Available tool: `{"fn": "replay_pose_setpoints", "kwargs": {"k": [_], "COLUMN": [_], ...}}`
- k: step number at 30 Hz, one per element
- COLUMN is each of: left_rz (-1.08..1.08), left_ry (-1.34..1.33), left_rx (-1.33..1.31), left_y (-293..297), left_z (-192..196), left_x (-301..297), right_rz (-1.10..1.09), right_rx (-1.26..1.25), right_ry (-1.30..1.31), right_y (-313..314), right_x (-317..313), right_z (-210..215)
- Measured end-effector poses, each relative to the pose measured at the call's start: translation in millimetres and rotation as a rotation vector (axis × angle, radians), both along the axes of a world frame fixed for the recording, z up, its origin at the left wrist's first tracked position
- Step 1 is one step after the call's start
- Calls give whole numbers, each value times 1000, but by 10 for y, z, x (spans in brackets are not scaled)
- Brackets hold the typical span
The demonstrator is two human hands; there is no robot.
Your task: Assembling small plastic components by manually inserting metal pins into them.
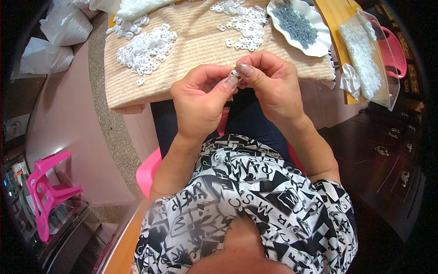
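My left hand (198, 100) pinches a small white plastic piece (234, 73) between thumb and fingertips, just past the near edge of the towel-covered table. Thumb and forefinger of my right hand (277, 86) are pressed together right against that piece. Whatever they hold is too small and hidden to make out. Beyond my left hand lies a loose pile of white plastic pieces with holes (147, 49). A second scatter of similar white pieces (248, 28) is farther back. To its right, a white wavy-rimmed dish (321, 44) holds many small grey screws (294, 23).
A striped beige towel (191, 50) covers the table. At right stand a clear bin of white pieces (362, 59) and crumpled white paper (350, 81). White bags (66, 27) sit at far left, above a pink stool (48, 192). Dark drawers (388, 146) flank me on the right.
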State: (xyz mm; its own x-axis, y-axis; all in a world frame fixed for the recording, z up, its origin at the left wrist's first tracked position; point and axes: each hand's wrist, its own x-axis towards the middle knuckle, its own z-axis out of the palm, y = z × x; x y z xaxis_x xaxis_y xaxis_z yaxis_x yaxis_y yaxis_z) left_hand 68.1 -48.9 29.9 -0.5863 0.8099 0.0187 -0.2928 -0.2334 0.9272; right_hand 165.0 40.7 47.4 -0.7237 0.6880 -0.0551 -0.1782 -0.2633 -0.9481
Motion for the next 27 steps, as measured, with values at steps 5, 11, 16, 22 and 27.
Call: {"fn": "replay_pose_setpoints", "kwargs": {"k": [5,11,16,22,27], "left_rz": [80,143,64,72,63], "left_ry": [34,219,-12,37,101], "left_rx": [6,-37,45,8,-6], "left_y": [-6,22,42,36,18], "left_z": [-9,-49,-27,-52,-44], "left_x": [51,29,0,12,28], "right_rz": [-29,38,126,113,81], "right_rx": [30,-8,-61,214,361], "right_ry": [16,-3,-13,-144,-237], "right_y": [-52,41,180,213,200], "right_x": [-27,-18,49,86,85], "right_z": [-54,-98,7,-5,-10]}}
